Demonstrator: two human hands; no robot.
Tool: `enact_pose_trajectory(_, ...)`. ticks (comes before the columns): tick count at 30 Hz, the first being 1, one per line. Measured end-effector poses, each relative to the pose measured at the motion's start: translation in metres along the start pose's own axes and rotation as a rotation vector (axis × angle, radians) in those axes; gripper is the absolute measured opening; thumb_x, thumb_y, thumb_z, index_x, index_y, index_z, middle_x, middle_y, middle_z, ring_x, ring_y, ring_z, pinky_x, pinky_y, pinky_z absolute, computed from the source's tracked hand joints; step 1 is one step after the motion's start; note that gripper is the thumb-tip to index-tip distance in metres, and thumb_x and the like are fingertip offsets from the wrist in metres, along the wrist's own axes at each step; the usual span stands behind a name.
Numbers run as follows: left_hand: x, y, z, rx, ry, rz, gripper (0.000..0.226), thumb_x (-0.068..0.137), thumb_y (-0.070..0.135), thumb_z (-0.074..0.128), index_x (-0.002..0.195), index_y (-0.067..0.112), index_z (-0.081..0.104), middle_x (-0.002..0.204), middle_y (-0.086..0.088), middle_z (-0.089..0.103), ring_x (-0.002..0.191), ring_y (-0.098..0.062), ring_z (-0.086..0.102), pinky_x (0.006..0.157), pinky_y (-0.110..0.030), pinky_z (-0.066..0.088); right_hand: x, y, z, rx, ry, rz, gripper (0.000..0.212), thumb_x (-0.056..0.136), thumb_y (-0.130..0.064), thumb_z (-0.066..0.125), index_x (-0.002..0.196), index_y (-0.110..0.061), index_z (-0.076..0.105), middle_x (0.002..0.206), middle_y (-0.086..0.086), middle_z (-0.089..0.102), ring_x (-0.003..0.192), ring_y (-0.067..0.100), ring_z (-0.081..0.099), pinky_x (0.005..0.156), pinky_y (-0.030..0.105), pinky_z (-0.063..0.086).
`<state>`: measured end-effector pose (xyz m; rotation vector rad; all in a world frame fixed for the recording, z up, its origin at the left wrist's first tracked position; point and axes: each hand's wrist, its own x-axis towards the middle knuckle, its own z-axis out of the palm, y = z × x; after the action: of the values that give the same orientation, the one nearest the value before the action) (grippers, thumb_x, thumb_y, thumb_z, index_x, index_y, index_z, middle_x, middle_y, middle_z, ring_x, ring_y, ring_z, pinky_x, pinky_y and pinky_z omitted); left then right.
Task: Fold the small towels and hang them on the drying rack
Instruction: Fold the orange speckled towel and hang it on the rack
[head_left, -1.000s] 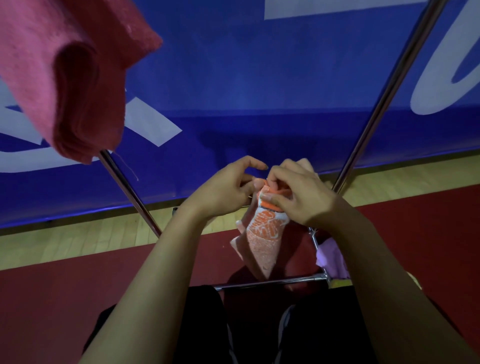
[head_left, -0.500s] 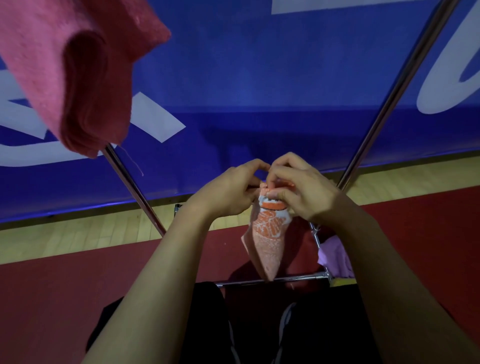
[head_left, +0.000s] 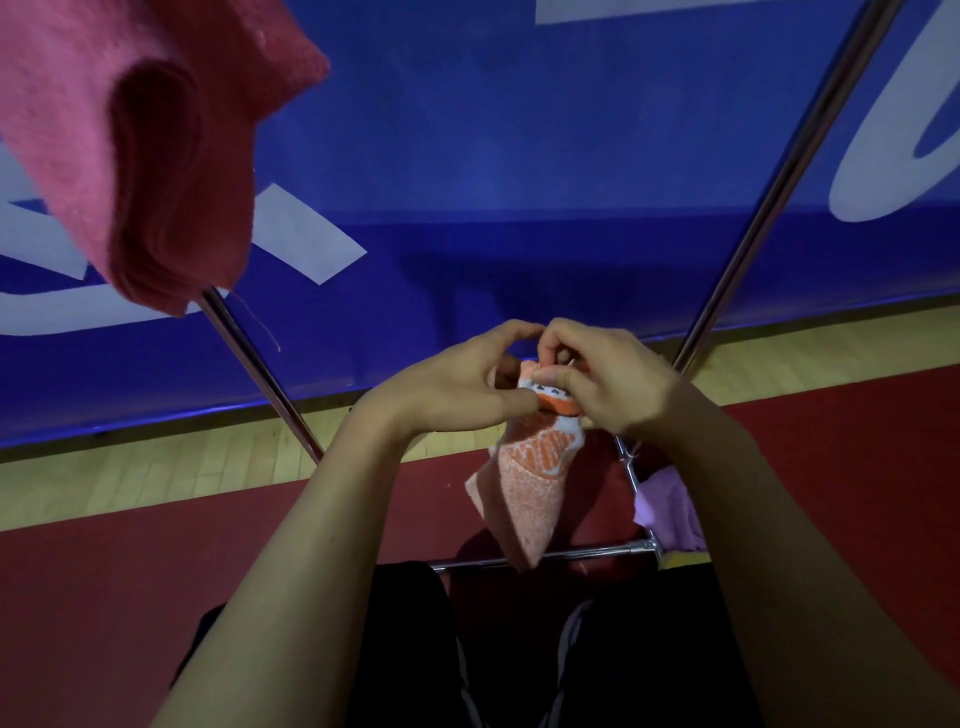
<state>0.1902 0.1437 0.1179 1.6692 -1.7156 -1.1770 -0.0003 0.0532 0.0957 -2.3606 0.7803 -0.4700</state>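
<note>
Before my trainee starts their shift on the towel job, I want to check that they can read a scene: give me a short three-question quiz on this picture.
1. True or false: the pink towel already hangs folded over the drying rack.
2. Which hands grip the orange towel? A) only the left hand B) only the right hand C) both
3. Fill in: a ___ coloured cloth lies low at the rack's corner, to the right of the orange towel.

Key: 1 true; 2 C; 3 lilac.
</note>
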Motion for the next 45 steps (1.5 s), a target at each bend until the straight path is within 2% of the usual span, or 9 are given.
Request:
enact_pose_trajectory(7, 0.006, 0.004, 0.003, 0.188, -0.124, -0.145, 0.031, 0.094, 0.055, 0.069, 0.106, 0.028, 0.079, 0.097, 0.011, 0.08, 0.094, -0.005, 0.075, 0.102, -0.043, 0.055, 0.0, -0.002, -0.008, 0.106, 0.145, 0.069, 0.011, 0.1, -0.035, 0.063, 0.096, -0.029, 0.055, 0.08, -0.006, 0.065, 0.072, 0.004, 0.062, 0.061, 0.014, 0.045)
enact_pose_trajectory(16, -0.001, 0.024, 0.006, -0.409, 0.039, -0.018, 0.021, 0.105, 0.023, 0.056, 0.104, 0.015, 0.076, 0.104, -0.006, 0.08, 0.097, -0.02, 0.076, 0.096, -0.04, 0.057, 0.004, 0.007, -0.018, 0.388, 0.318, 0.174, 0.046, 0.101, -0.049, 0.055, 0.143, -0.03, 0.051, 0.077, -0.006, 0.072, 0.074, 0.01, 0.07, 0.078, 0.031, 0.057)
enact_pose_trajectory(19, -0.006, 0.03, -0.001, -0.67, 0.139, 0.001, 0.023, 0.107, 0.024, 0.052, 0.108, 0.017, 0.073, 0.098, -0.005, 0.08, 0.089, -0.017, 0.076, 0.079, -0.029, 0.062, 0.004, 0.01, -0.028, 0.872, 0.159, 0.384, 0.072, 0.097, -0.069, 0.033, 0.136, -0.015, 0.058, 0.082, -0.001, 0.079, 0.072, 0.011, 0.074, 0.067, 0.027, 0.057)
enact_pose_trajectory(22, -0.013, 0.031, -0.013, -0.714, 0.277, 0.017, 0.024, 0.109, 0.025, 0.048, 0.111, 0.016, 0.069, 0.095, -0.004, 0.08, 0.087, -0.017, 0.077, 0.074, -0.027, 0.063, -0.006, 0.016, -0.042, 1.206, -0.081, 0.432, 0.104, 0.075, -0.085, 0.029, 0.129, -0.005, 0.066, 0.122, 0.018, 0.072, 0.106, 0.027, 0.072, 0.09, 0.042, 0.058)
enact_pose_trajectory(29, -0.018, 0.016, -0.025, -0.353, 0.477, -0.027, 0.03, 0.105, 0.049, 0.053, 0.108, 0.026, 0.071, 0.102, 0.001, 0.08, 0.096, -0.018, 0.078, 0.098, -0.046, 0.058, -0.005, 0.014, -0.026, 1.128, 0.111, 0.314, 0.042, 0.085, -0.018, 0.066, 0.126, -0.008, 0.061, 0.111, 0.008, 0.076, 0.104, 0.022, 0.073, 0.084, 0.035, 0.06)
enact_pose_trajectory(34, -0.022, 0.011, -0.025, -0.173, 0.461, 0.019, 0.027, 0.109, 0.043, 0.047, 0.111, 0.027, 0.069, 0.102, 0.013, 0.079, 0.094, -0.001, 0.075, 0.086, -0.019, 0.055, 0.005, 0.014, -0.029, 1.22, 0.301, 0.356, 0.028, 0.104, -0.016, 0.052, 0.131, -0.01, 0.058, 0.109, 0.011, 0.074, 0.096, 0.022, 0.073, 0.084, 0.042, 0.062)
enact_pose_trajectory(38, -0.02, 0.011, -0.024, -0.185, 0.457, 0.037, 0.029, 0.109, 0.044, 0.046, 0.117, 0.027, 0.068, 0.106, 0.011, 0.079, 0.097, -0.003, 0.075, 0.091, -0.025, 0.056, 0.009, 0.016, -0.019, 0.71, 0.466, 0.344, 0.013, 0.109, -0.021, 0.045, 0.113, -0.025, 0.057, 0.088, -0.007, 0.073, 0.073, 0.007, 0.069, 0.066, 0.033, 0.054)
enact_pose_trajectory(42, -0.021, 0.009, -0.027, -0.121, 0.455, 0.037, 0.021, 0.108, 0.044, 0.047, 0.11, 0.037, 0.066, 0.098, 0.026, 0.076, 0.09, 0.01, 0.07, 0.075, -0.004, 0.048, 0.007, 0.009, -0.02, 0.467, 0.738, 0.066, 0.01, 0.108, -0.016, 0.045, 0.107, -0.025, 0.05, 0.08, -0.011, 0.059, 0.071, 0.0, 0.057, 0.067, 0.027, 0.048)
enact_pose_trajectory(45, -0.022, 0.01, -0.026, -0.072, 0.455, 0.054, 0.02, 0.109, 0.043, 0.047, 0.112, 0.039, 0.066, 0.103, 0.025, 0.075, 0.094, 0.01, 0.07, 0.085, -0.011, 0.052, 0.009, 0.006, -0.017, 0.393, 0.814, 0.005, 0.004, 0.109, -0.025, 0.041, 0.111, -0.026, 0.045, 0.082, 0.0, 0.059, 0.071, 0.014, 0.06, 0.065, 0.043, 0.05)
